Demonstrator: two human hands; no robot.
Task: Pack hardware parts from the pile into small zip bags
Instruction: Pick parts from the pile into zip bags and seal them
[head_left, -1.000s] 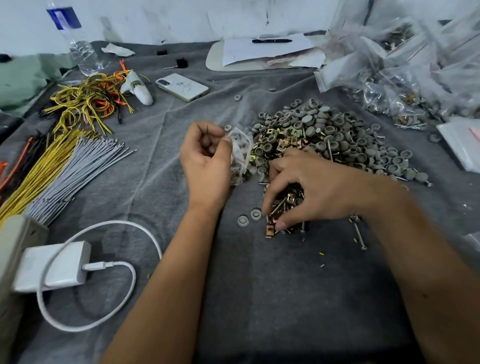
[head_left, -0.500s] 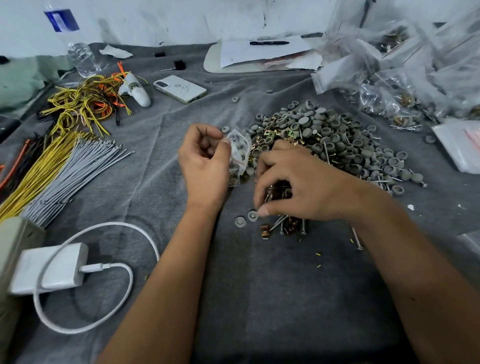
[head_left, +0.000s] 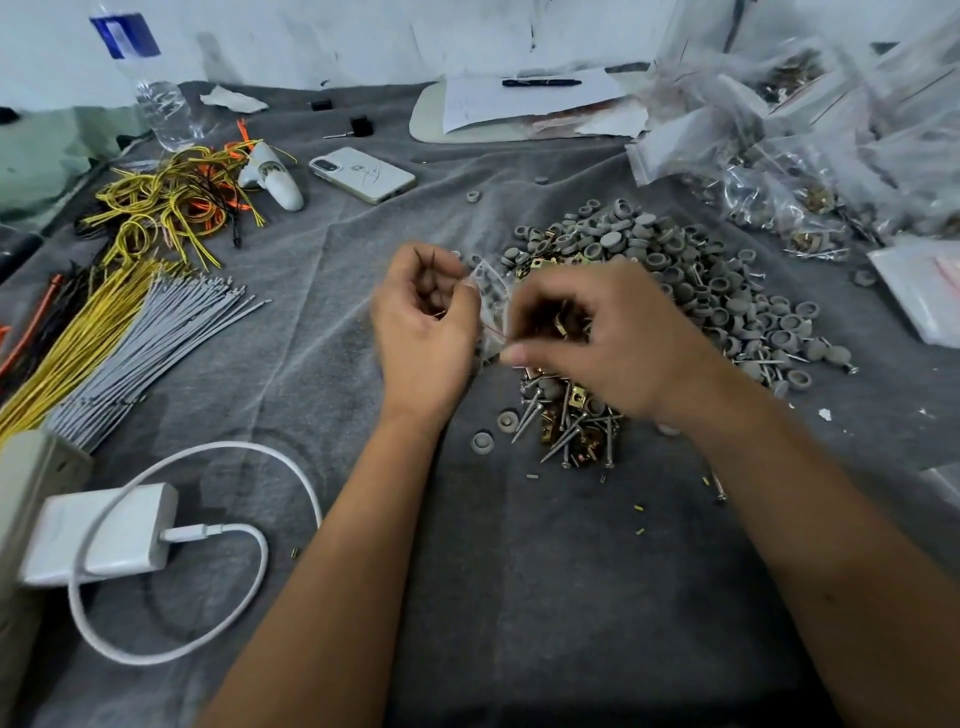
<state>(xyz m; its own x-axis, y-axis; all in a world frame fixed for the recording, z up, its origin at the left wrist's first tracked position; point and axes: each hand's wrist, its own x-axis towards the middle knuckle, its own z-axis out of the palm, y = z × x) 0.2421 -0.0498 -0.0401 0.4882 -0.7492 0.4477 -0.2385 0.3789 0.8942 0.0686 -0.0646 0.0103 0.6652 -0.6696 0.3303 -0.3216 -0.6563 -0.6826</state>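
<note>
A grey cloth (head_left: 519, 597) covers the surface. Near left lie a white charger (head_left: 104, 535) and bundles of yellow and grey wires (head_left: 130, 332); far left, a phone (head_left: 362, 174) and a water bottle (head_left: 156, 98). Right of centre sits the pile of grey caps and screws (head_left: 675, 275), with filled bags (head_left: 810, 156) far right.

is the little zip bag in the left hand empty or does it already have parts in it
Not empty. Grey caps show through the clear small zip bag that the left hand pinches; how many, cannot tell.
</note>
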